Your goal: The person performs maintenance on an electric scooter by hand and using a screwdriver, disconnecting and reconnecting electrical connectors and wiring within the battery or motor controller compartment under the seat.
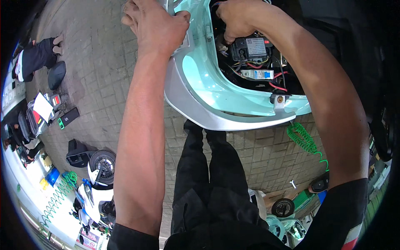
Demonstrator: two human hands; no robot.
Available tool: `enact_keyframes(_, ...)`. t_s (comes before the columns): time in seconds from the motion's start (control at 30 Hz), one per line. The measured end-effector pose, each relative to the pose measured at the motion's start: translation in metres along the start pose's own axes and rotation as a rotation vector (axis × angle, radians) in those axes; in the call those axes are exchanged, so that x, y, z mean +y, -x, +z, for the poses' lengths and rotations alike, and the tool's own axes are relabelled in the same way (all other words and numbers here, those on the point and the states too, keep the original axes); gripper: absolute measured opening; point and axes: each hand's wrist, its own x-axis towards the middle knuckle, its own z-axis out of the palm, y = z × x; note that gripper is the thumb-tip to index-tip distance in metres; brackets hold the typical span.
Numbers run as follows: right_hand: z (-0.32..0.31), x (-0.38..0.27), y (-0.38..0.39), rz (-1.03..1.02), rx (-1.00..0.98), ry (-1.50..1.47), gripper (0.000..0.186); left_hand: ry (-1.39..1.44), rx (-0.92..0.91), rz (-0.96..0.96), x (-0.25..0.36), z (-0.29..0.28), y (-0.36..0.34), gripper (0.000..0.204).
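At the top, my left hand (160,31) is closed around the silver grab rail (189,102) along the side of a mint-green scooter body (204,83). My right hand (239,21) reaches down into the open compartment of that body, its fingers bent among dark parts and wires. What its fingertips grip is hidden. Just below this hand sits a black control box (254,48) with a white label. Nearer to me lies a white circuit breaker (258,74) with a blue switch, joined to red wires (277,86).
A coiled green air hose (302,139) hangs by the rail's end. Parked at left is a white and blue scooter (93,196); a dark box (68,118) lies on the paving. Another person's legs (39,58) show at upper left. A loose wheel (283,207) stands at lower right.
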Motion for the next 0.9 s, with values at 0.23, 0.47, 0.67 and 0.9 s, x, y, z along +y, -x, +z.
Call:
enact_keyframes(0.23,0.015,0.001,-0.007,0.057,0.022,-0.032,0.088,-0.016,0.041,0.126,-0.01,0.01,-0.002,0.076)
enact_keyframes(0.47,0.014,-0.001,0.005,0.034,0.094,-0.099,0.087,-0.045,0.046,0.125,-0.015,0.013,-0.002,0.075)
enact_keyframes(0.67,0.03,0.0,-0.014,0.087,0.153,-0.095,0.084,-0.015,0.005,0.047,-0.007,0.009,0.0,0.077)
enact_keyframes(0.9,0.011,-0.01,0.003,0.097,0.066,-0.057,0.086,0.05,-0.067,-0.111,0.034,-0.013,0.014,0.078)
